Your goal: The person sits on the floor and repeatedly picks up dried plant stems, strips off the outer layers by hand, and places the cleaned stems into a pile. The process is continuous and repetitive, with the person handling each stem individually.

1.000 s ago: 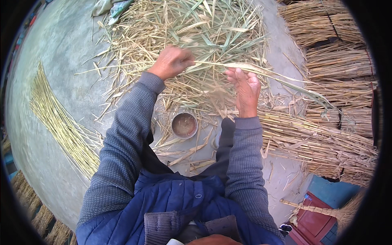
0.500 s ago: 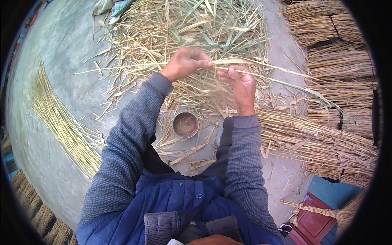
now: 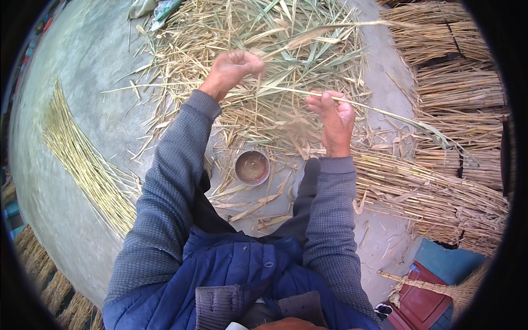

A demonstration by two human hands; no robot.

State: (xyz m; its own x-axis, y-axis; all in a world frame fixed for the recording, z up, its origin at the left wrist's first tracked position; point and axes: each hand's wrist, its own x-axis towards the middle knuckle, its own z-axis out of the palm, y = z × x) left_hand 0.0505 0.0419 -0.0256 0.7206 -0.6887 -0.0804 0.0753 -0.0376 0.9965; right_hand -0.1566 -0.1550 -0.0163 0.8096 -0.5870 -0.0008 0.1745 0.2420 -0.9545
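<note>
Above the heap of stripped leaves and stalks (image 3: 231, 115), my right hand (image 3: 336, 124) pinches a thin greenish reed stalk (image 3: 379, 108) between thumb and fingers. One end of the stalk points toward my left hand (image 3: 234, 71); the other runs off right to a drooping leafy tip. Farther up and left, my left hand is closed on a long dry leaf (image 3: 308, 37), pale and smeared by motion, which trails to the upper right. The leaf and the stalk are apart. Between my legs stands a small round metal bowl (image 3: 252, 185) with brownish contents.
On the left, a spread of trimmed yellow stalks (image 3: 82, 159) lies on the concrete floor (image 3: 104, 99). At right are a long pile of stalks (image 3: 429, 187) and several stacked bundles (image 3: 462, 88). A broom (image 3: 434, 285) rests over a red object (image 3: 421, 302) at lower right.
My left hand has moved up and left, away from the right hand, drawing the dry leaf off the stalk. My right hand has shifted slightly right and down, still gripping the stalk.
</note>
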